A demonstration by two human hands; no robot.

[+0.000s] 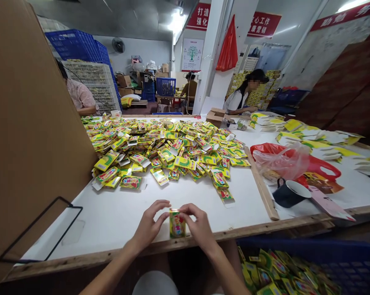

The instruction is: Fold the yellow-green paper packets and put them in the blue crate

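A small yellow-green printed carton (177,224) stands upright near the table's front edge, between my two hands. My right hand (198,225) pinches its upper right side, the thumb on the printed front. At the upper left edge, the curved thumb and index finger of my left hand (150,223) rest against the carton. Its top end is partly hidden by my fingers. Beyond my hands lies a wide heap of similar cartons (185,163), several with white end flaps sticking out.
A tall cardboard box (40,123) walls the left side, near a black wire frame (54,229). To the right are a wooden strip (262,184), dark mug (291,193), red plastic bag (273,153) and pink phone-like item (330,203). A blue crate (350,262) holds cartons below. Other people sit farther back.
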